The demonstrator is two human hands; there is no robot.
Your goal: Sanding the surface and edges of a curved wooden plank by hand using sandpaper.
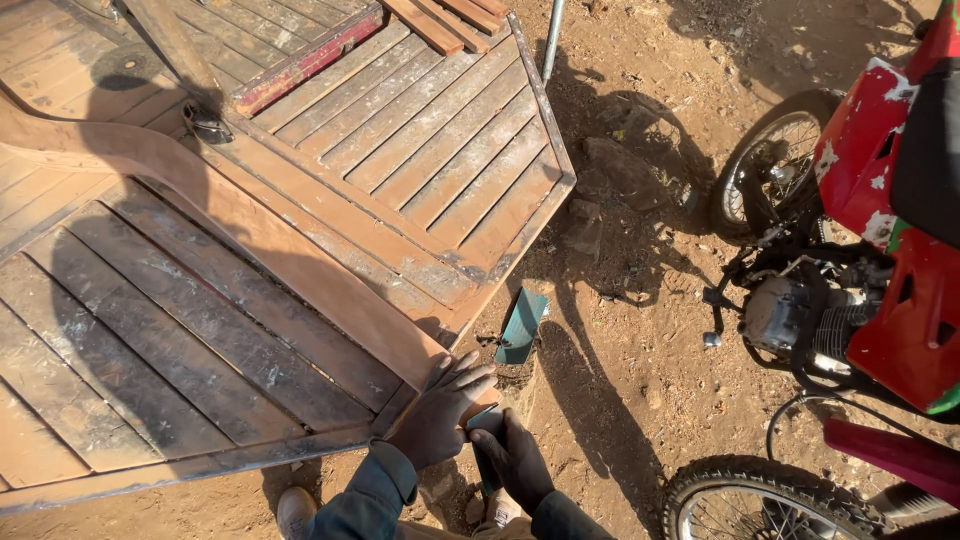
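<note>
Wooden slatted panel lying on red dirt, left hand spread flat on its near corner edge, right hand clenched around a dark tool handle just beside, red motorcycle crowding the right, open ground between.

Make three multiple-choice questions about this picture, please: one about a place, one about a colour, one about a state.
1. Where does the left hand rest?
A. On the corner of the wooden slatted panel
B. On the motorcycle's tyre
C. On the bare ground

2. What colour are the body panels of the motorcycle?
A. Blue
B. Red
C. Yellow

3. In what state is the right hand?
A. Open and empty
B. Hidden out of view
C. Closed around a dark tool handle

Answers:
1 A, since the spread fingers lie on the panel's corner by the curved rail.
2 B, since the panels look red with white scuffs.
3 C, since the fingers wrap around the handle just beside the left hand.
</note>
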